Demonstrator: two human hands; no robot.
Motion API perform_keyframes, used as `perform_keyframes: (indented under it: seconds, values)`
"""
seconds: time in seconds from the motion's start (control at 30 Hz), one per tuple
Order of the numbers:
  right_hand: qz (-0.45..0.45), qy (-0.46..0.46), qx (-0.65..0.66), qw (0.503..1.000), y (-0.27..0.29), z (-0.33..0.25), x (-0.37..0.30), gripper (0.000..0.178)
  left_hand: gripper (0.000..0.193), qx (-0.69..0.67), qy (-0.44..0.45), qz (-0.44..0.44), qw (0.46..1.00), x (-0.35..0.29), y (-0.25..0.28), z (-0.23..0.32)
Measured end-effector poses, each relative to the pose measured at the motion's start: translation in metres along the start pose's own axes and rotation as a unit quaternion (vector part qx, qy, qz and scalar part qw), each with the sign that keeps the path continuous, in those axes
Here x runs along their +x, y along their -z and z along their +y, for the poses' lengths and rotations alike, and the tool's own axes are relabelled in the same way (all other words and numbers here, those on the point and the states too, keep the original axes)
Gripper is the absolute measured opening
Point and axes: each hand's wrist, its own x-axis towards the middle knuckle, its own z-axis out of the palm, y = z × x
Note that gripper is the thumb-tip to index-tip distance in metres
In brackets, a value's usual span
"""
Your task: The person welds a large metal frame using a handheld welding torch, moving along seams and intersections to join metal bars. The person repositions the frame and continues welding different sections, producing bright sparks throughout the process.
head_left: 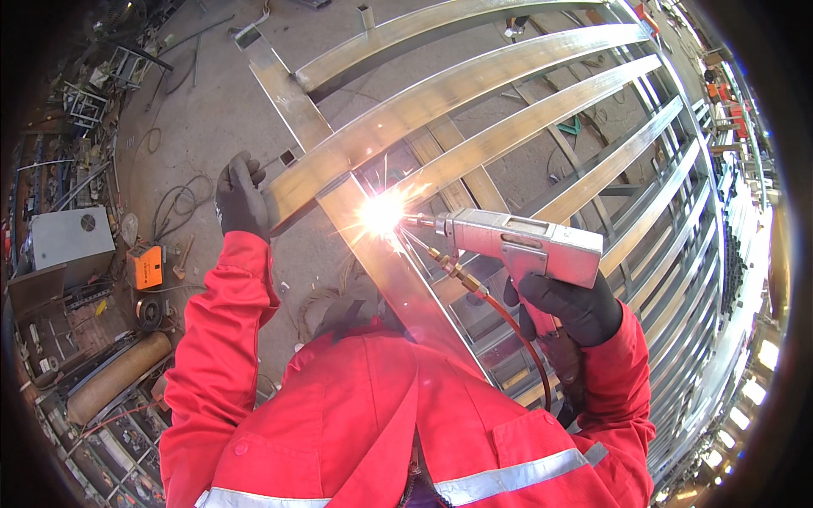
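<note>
My right hand (576,309), in a dark glove, is wrapped round the grip of a silver and red handheld welding gun (525,241). A bright flare (381,213) with flying sparks burns at the gun's nozzle and hides the spot beneath it. The glare lies on a rectangular steel tube (389,271), near where it meets a crosswise tube (364,140). Beside that crosswise tube's left end is my left hand (240,190), gloved too, its fingers loosely bent and nothing visible in them. Whether it touches the tube is unclear.
The tubes belong to a large slatted steel frame (584,182) reaching far right. A red-brown hose (521,330) runs down from the gun. At left stand a grey box (80,241), an orange box (146,267) and a brown cylinder (118,377). Cable (182,199) lies coiled on the floor.
</note>
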Motion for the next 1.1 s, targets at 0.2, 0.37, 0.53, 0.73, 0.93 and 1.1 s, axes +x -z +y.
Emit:
perform_keyframes:
  seconds: [0.2, 0.37, 0.53, 0.73, 0.93, 1.1]
  values:
    - [0.0, -0.003, 0.014, 1.0, 0.001, 0.001, -0.002, 0.054, 0.048, 0.002, -0.004, -0.003, 1.0, 0.001, 0.001, 0.0]
    - [0.021, 0.02, -0.045, 0.999, 0.002, 0.011, 0.0, 0.056, 0.048, -0.003, -0.004, -0.001, 1.0, 0.001, 0.0, -0.002]
    - [0.017, 0.0, -0.018, 1.0, 0.005, 0.01, -0.002, 0.052, 0.048, -0.003, 0.002, -0.001, 1.0, 0.0, 0.001, 0.001]
    - [0.029, 0.015, -0.043, 0.999, 0.003, 0.014, -0.001, 0.055, 0.048, -0.009, 0.011, -0.003, 1.0, 0.0, 0.0, 0.002]
    - [0.012, -0.004, -0.003, 1.0, 0.007, 0.009, -0.003, 0.047, 0.048, -0.013, 0.007, -0.004, 1.0, 0.002, 0.001, -0.002]
    - [0.015, -0.009, -0.01, 1.0, 0.004, 0.005, -0.004, 0.047, 0.049, -0.018, 0.01, -0.002, 1.0, 0.002, 0.0, -0.002]
